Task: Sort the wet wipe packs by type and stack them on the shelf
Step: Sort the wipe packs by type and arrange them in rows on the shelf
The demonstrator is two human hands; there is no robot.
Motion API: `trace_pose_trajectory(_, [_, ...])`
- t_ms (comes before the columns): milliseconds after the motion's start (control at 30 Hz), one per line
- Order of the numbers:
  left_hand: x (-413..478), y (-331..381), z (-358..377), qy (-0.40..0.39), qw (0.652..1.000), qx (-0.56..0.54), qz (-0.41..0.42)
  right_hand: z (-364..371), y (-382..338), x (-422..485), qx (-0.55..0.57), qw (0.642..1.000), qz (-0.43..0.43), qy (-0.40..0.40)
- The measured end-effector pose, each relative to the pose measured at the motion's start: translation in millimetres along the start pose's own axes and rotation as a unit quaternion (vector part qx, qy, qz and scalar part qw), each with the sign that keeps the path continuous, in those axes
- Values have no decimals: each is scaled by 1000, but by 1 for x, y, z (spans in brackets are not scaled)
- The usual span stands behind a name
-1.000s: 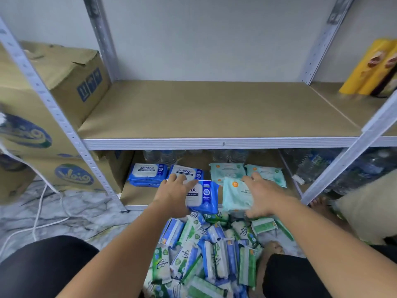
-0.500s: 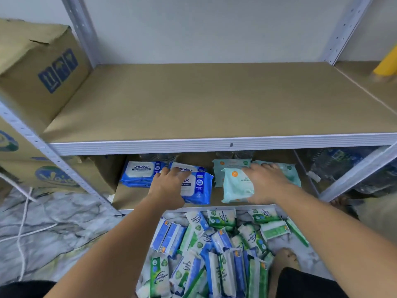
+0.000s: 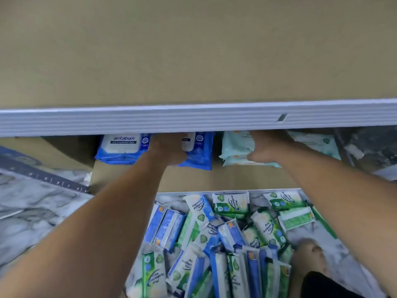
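Observation:
On the lower shelf my left hand holds a blue antabax pack down on another blue one. A second blue antabax stack lies just left of it. My right hand grips a pale teal pack on top of a teal one, thumb at its front edge. More teal packs lie to the right. The beam of the upper shelf hides the fingertips of both hands.
The bare brown upper shelf fills the top of the view. A heap of several green and blue pine wipe packs lies on the marble floor below. A cardboard box stands at the left, plastic-wrapped bottles at the right, a foot by the heap.
Both hands have pushed deeper under the upper shelf, carrying the blue and the teal pack onto the stacks at the back. The camera has dropped closer to the shelf.

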State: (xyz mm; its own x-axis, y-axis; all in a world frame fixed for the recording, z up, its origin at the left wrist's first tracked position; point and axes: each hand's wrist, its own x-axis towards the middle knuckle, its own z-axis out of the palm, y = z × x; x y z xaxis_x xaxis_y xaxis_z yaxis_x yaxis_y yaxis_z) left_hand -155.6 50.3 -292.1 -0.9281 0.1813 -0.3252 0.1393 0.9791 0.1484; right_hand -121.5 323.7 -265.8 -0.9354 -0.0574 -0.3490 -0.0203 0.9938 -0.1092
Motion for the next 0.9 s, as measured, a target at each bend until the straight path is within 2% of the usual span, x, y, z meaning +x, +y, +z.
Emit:
trace_pose_trajectory(167, [10,2,30,13,999,11,41,34,-4,14,-5,1000,17,-19])
trace_pose_trajectory(233, [9,2,36,34,998,17,50,41,-2,16,10,999,30,-13])
trace_pose_trajectory(433, [-2,-4,53,24,994,63,82,45,1,12,-13,999,45,25])
trace_pose_trajectory(567, [-1,-3,68,80,988,88,96,50,-3,10,-40,997,55,33])
trace_pose_trajectory(700, [6,-3,73,120,984,102,88,54,-2,17,-52,996,62,36])
trace_pose_trajectory(900, [16,2,71,137,982,118,54,68,1,22,-74,994,76,30])
